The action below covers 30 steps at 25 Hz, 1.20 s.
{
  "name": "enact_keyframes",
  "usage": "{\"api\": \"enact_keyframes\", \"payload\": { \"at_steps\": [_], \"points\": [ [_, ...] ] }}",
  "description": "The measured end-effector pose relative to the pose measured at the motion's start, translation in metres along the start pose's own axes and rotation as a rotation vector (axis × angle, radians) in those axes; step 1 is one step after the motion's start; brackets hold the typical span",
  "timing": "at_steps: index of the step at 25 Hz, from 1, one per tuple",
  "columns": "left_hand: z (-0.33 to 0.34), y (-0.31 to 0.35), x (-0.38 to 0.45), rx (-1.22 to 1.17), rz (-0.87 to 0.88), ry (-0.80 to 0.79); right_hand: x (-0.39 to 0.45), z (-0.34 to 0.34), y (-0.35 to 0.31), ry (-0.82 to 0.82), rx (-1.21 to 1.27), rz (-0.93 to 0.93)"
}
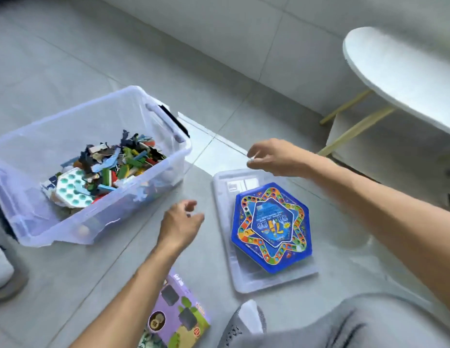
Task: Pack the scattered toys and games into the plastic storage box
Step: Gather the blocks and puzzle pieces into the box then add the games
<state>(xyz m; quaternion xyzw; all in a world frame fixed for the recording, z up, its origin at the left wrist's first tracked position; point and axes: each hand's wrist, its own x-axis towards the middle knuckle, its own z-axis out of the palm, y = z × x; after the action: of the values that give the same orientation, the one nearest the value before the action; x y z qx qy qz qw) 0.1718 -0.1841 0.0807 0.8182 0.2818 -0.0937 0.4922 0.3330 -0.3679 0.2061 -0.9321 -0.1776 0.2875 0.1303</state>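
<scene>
Head view: at frame centre, both hands, left hand and right hand, are held with fingers loosely curled, nothing gripped, beside the blue hexagonal game.

Both hands forward, left and right loosely curled, empty.

1. Bright, even daylight fills the scene; the floor tiles carry a pale sheen.
2. Shadows are soft and faint.
3. Slight motion blur softens everything.
4. Wide-angle distortion bends the edges.
</scene>
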Motion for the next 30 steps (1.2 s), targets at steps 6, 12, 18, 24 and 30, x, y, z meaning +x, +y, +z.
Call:
{"api": "enact_keyframes", "payload": {
  "at_steps": [6,12,18,24,30],
  "points": [
    [0.136,-0.007,0.028,0.164,-0.154,-0.249,-0.014,0.133,0.204,0.135,0.486,0.656],
    [0.182,-0.038,0.046,0.176,-0.300,-0.195,-0.003,0.234,0.237,0.349,0.636,0.881],
    [0.163,-0.050,0.048,-0.304,-0.567,-0.204,-0.003,0.224,0.231,0.403,1.066,0.910],
    [0.068,-0.017,0.035,-0.777,-0.419,-0.029,-0.014,0.157,0.155,0.195,1.636,0.566],
    [-0.107,-0.010,0.011,-0.105,0.269,0.614,-0.037,0.054,0.025,0.196,1.659,0.260]
  ]
}}
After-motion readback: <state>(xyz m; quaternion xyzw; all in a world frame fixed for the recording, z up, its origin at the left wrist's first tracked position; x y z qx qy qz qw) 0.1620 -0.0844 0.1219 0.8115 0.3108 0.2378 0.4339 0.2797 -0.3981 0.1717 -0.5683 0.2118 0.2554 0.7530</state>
